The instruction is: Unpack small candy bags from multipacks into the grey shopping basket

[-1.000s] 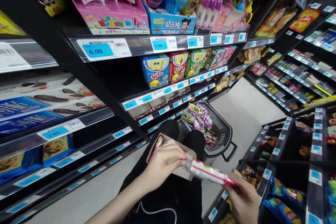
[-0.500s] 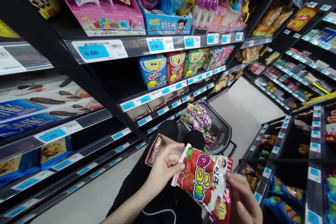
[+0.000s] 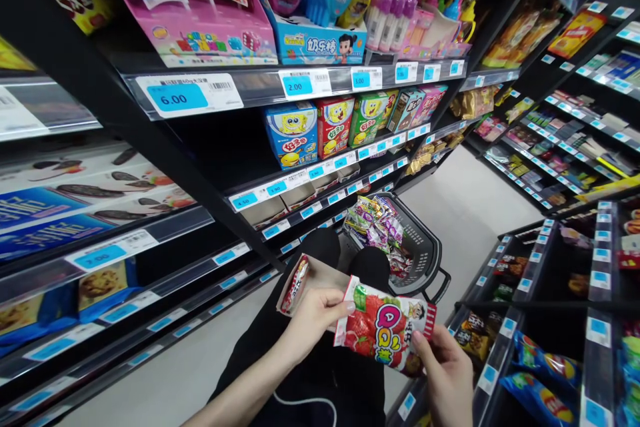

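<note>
Between my two hands is a red and white bag of gummy candy (image 3: 373, 323) with strawberries printed on it. My left hand (image 3: 320, 313) pinches its left end between thumb and fingers. At the lower right end, my right hand (image 3: 443, 367) grips the bag with its thumb on the front. Under my left hand, an open cardboard box (image 3: 320, 270) rests on my lap, with a red and white packet (image 3: 297, 281) standing at its left end. My left hand hides part of the box.
A dark shopping basket (image 3: 425, 247) with several colourful candy packets (image 3: 377, 223) stands on the floor past my knees. Shelves with price tags rise at left, holding snack boxes (image 3: 291, 133). Low racks with snack bags (image 3: 543, 363) stand at right. A white cord (image 3: 305, 401) crosses my lap.
The candy bag has folded or tilted, so its lower part shows less. My right hand has moved up and left, and its thumb now presses on the bag's front.
</note>
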### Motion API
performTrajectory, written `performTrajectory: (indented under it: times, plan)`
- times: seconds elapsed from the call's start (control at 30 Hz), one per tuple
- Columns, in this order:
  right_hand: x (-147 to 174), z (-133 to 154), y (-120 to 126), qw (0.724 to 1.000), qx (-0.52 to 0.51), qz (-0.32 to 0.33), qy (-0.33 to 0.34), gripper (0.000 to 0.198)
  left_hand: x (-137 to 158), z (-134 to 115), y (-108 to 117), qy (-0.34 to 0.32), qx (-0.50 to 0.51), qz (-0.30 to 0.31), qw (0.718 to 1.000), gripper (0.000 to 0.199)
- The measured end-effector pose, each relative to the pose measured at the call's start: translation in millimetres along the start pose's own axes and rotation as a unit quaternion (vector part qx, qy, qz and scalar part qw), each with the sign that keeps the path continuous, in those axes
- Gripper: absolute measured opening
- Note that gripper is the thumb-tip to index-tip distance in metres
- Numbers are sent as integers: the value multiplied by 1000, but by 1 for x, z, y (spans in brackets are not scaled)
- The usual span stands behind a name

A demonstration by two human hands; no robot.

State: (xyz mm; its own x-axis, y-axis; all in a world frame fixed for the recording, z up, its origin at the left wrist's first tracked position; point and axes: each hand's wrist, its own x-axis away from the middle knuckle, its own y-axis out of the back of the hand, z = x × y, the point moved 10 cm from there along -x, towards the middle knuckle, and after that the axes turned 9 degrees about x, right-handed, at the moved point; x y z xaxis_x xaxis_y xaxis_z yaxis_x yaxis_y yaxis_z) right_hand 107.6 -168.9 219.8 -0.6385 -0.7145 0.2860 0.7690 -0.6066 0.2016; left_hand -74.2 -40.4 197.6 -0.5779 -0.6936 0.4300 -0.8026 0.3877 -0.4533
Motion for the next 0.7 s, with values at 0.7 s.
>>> performTrajectory:
  times: [0.7]
  plan:
    - [-212,-100,35,870,488,-70,11,21,16,-43,41,-197,-821,-254,472,39]
